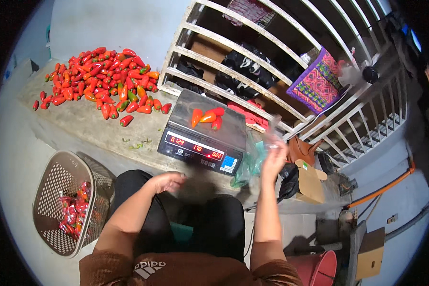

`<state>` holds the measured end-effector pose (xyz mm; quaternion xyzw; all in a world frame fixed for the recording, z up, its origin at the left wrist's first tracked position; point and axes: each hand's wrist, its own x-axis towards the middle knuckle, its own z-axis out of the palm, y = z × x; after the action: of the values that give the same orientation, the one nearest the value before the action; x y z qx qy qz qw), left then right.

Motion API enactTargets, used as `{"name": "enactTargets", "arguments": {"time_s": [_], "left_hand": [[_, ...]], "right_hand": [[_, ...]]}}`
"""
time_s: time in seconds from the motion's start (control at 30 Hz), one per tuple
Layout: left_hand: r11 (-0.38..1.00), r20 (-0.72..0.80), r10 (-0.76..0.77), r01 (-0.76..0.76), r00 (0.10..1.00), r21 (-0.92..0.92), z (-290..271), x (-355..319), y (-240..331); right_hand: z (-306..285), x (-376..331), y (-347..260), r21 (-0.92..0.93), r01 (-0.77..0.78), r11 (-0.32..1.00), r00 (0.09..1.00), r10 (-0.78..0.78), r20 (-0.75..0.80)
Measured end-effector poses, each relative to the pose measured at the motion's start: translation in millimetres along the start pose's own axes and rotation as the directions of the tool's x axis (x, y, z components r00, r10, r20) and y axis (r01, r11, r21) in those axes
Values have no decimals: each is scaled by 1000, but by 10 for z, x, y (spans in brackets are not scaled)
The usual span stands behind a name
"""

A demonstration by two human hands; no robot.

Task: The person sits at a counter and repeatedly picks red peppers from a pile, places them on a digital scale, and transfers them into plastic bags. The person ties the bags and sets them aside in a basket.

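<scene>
Several red and orange peppers (209,117) lie on the dark platform of a digital scale (200,148), whose red display is lit. My right hand (274,159) is raised to the right of the scale, its fingers closed on a thin clear plastic bag (272,133). Below that bag, a bundle of greenish plastic bags (250,162) rests against the scale's right side. My left hand (168,182) hovers over my left knee, just in front of the scale. Its fingers are loosely curled together, and nothing shows in them.
A large heap of red peppers (105,78) covers the concrete ledge (145,131) at the left. On the floor stands a perforated basket (47,200) with bagged peppers (75,209). White metal bars (238,57) rise behind the scale. A cardboard box (310,183) is at the right.
</scene>
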<state>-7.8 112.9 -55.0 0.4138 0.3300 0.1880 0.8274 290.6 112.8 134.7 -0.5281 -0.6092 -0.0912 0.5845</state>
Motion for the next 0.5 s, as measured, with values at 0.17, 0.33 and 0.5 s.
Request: {"name": "enactTargets", "arguments": {"time_s": [0.17,0.33,0.5], "left_hand": [[809,220,177,-14,959,-587,56,-133,117],[831,223,181,-28,958,-555,154,-333,81],[825,82,323,-237,943,-513,138,-461,114]], "right_hand": [[403,-1347,-752,336,113,935,680,-320,660],[402,-2038,-1192,485,-108,868,475,-384,792],[171,-1734,-1567,429,-751,502,281,-345,896]]}}
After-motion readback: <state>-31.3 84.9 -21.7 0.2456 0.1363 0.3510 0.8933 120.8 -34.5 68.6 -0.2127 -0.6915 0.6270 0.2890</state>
